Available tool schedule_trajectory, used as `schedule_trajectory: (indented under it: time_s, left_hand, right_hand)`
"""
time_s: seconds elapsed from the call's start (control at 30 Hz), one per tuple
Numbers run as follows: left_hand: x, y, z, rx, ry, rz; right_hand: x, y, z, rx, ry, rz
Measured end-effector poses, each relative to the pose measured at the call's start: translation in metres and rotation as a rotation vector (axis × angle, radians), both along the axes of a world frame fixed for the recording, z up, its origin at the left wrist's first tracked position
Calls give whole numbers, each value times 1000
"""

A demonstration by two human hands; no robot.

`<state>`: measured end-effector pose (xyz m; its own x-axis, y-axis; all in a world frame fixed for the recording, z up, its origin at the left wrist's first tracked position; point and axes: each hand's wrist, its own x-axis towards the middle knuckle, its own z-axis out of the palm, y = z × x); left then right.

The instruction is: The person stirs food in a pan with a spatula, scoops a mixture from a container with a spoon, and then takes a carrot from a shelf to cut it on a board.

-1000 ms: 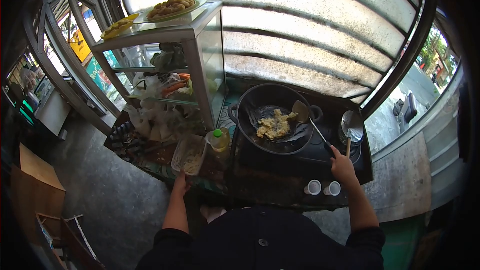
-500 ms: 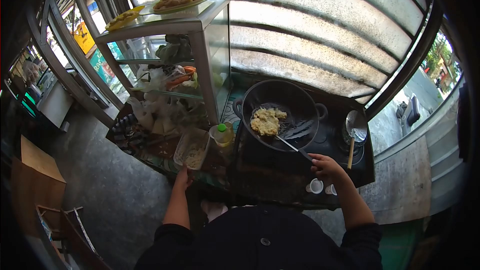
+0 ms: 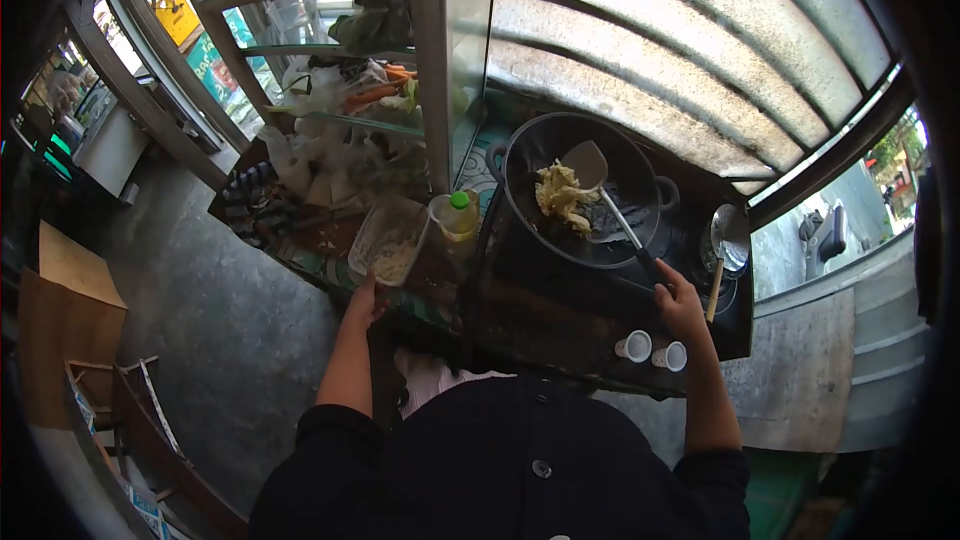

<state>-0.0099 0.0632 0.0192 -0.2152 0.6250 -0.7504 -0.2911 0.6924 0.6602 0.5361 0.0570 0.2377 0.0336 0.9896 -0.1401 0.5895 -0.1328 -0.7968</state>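
Note:
My right hand (image 3: 681, 302) is closed around the black handle of a spatula (image 3: 622, 220). Its broad metal blade is raised inside a dark two-handled wok (image 3: 530, 233), beside a yellowish clump of food (image 3: 562, 195) in the middle of the pan. At the counter's front edge, my left hand (image 3: 368, 302) grips the near corner of a clear plastic container (image 3: 362, 248), its fingers partly hidden. Pale, shredded-looking food (image 3: 394, 260) lies in that container. Close to its right stands a bottle with a green cap (image 3: 460, 212), next to a small cup.
Right of the wok, a wooden-handled strainer (image 3: 716, 275) rests on the stove. Two white cups (image 3: 634, 346) are at the stove's front edge. A glass cabinet (image 3: 432, 80) with vegetables and plastic bags rises behind the container.
The spatula's blade has come up into view, and the food clump looks more bunched together. My left hand stays at the container's corner. The camera view has shifted.

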Motion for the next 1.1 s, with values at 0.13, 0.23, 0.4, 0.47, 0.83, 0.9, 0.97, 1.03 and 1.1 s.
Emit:
schedule_trajectory:
  time_s: [0.13, 0.23, 0.4, 0.47, 0.83, 0.9, 0.97, 1.03, 1.1]
  left_hand:
    - [-4, -1, -10, -8, 9, -16]
    - [-5, 1, -9, -4, -6, -29]
    - [-11, 2, 0, 4, -32, -69]
    - [-16, 3, -1, -15, -64, -114]
    - [-64, 30, 7, -118, 53, -564]
    - [-69, 35, 9, -134, 68, -654]
    - [-70, 39, 11, -158, -10, -759]
    - [-72, 41, 5, -163, -17, -780]
    - [-73, 44, 2, -169, -25, -804]
  right_hand:
    - [-5, 0, 10, 165, -141, -9]
    - [-11, 3, 17, 271, -403, -10]
    - [-21, 10, 9, 350, -651, -61]
    - [-25, 12, -2, 335, -737, -84]
    - [-91, -2, -30, 192, -797, -159]
    - [-100, -4, -31, 167, -706, -212]
    - [-106, -6, -33, 154, -688, -234]
    - [-112, -10, -37, 132, -671, -258]
    - [-118, -13, -45, 142, -618, -324]
